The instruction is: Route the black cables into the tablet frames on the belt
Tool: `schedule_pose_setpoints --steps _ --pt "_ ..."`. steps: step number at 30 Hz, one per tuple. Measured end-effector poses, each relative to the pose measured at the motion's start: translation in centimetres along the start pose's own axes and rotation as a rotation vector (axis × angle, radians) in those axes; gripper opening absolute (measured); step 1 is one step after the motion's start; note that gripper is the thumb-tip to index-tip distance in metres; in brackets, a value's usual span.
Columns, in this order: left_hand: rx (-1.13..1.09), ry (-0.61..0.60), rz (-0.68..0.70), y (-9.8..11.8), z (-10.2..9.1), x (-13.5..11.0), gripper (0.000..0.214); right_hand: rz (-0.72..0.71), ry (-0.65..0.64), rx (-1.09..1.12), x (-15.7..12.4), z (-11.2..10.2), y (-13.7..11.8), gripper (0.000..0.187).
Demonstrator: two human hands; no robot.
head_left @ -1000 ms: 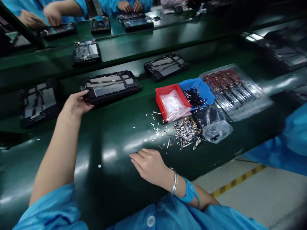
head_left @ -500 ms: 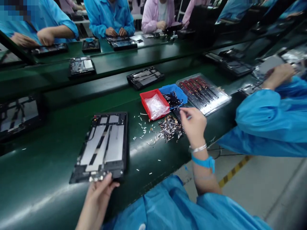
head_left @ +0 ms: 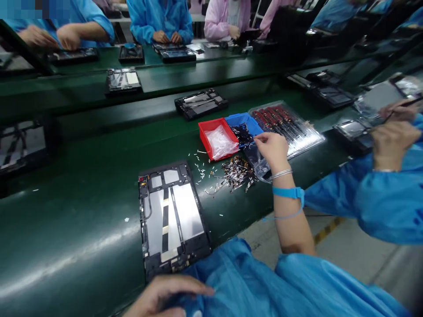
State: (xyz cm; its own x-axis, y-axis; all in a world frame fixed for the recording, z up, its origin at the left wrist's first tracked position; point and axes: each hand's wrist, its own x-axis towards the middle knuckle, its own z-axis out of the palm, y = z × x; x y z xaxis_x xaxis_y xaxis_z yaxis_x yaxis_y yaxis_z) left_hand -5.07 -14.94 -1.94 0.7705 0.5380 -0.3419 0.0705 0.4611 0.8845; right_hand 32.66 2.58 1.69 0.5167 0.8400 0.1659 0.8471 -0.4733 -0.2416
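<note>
An opened tablet (head_left: 190, 207), its inner parts facing up, lies on the green bench close to me. My left hand (head_left: 165, 295) is just below the tablet's near edge, index finger stretched out and thumb apart; it grips nothing visible. Over the near right corner of a blue bin (head_left: 254, 125) of small black parts is my right hand (head_left: 273, 149), thumb and fingertips pinched together. Whatever may be between those fingertips is too small to make out. A clear plastic bag (head_left: 259, 165) lies beneath this hand, beside a pile of small metal-ended parts (head_left: 238, 173).
A red bin (head_left: 205, 136) with clear plastic adjoins the blue one. Behind my right hand is a clear tray (head_left: 306, 136) of red and black strips. Another opened tablet (head_left: 201, 104) lies farther back. At the right, a co-worker's hands (head_left: 395, 136) work over a device.
The near tablet has shifted right and turned, and my left hand has let go of its near edge. My right hand has moved slightly toward the blue bin, still pinched.
</note>
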Motion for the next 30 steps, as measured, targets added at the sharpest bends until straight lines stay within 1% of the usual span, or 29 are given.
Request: schedule_pose_setpoints --steps 1,2,4,5,6,7,9,11,14,17,19,21,23,24,26,28,30 --pt "0.144 0.136 0.053 1.4 -1.0 0.5 0.033 -0.025 -0.031 -0.030 0.2 -0.1 -0.3 0.025" --pt "0.291 0.296 0.104 2.8 -2.2 1.4 0.031 -0.050 -0.073 -0.071 0.5 -0.1 -0.8 0.026" --pt "0.630 0.621 0.228 5.6 -5.2 3.9 0.034 -0.090 -0.162 -0.155 1.2 0.0 -1.9 0.024" --pt "0.801 0.729 0.284 6.8 -6.8 5.4 0.037 -0.100 -0.197 -0.187 1.6 0.1 -2.4 0.023" --pt "0.944 0.801 0.296 7.8 -8.3 6.9 0.042 -0.103 -0.219 -0.209 2.0 0.2 -3.0 0.022" --pt "1.052 0.839 0.257 8.6 -9.7 8.4 0.046 -0.099 -0.228 -0.220 2.3 0.4 -3.4 0.021" --pt "1.172 0.819 0.135 9.6 -11.6 10.6 0.050 -0.089 -0.226 -0.229 2.8 0.4 -3.9 0.020" --pt "1.213 0.773 0.060 9.8 -12.4 11.7 0.050 -0.083 -0.212 -0.231 3.1 0.0 -3.9 0.020" --pt "1.250 0.750 0.035 9.5 -12.3 11.5 0.043 -0.084 -0.181 -0.237 3.1 -1.1 -3.3 0.021" --pt "1.242 0.723 0.029 9.3 -12.0 10.8 0.036 -0.082 -0.119 -0.247 2.6 -2.0 -2.7 0.022" --pt "1.196 0.736 0.079 9.4 -11.7 10.8 0.034 -0.076 -0.030 -0.237 2.1 -2.0 -2.2 0.022" --pt "1.124 0.755 0.198 9.6 -11.2 11.1 0.032 -0.090 0.111 -0.188 1.6 -1.5 -1.9 0.022" --pt "1.018 0.726 0.340 9.9 -10.3 11.5 0.030 -0.077 0.208 -0.094 1.2 -0.6 -1.8 0.023" --pt "0.956 0.693 0.392 10.1 -9.8 11.7 0.029 -0.055 0.219 -0.048 1.1 -0.1 -1.8 0.023" --pt "0.841 0.620 0.449 10.3 -8.8 12.0 0.027 -0.006 0.187 0.013 1.0 0.6 -1.9 0.024" --pt "0.764 0.557 0.471 10.5 -8.1 12.0 0.024 0.010 0.156 0.025 1.1 0.9 -2.0 0.025" --pt "0.707 0.517 0.478 10.5 -7.9 11.9 0.022 -0.007 0.152 0.052 1.5 0.9 -2.1 0.024"
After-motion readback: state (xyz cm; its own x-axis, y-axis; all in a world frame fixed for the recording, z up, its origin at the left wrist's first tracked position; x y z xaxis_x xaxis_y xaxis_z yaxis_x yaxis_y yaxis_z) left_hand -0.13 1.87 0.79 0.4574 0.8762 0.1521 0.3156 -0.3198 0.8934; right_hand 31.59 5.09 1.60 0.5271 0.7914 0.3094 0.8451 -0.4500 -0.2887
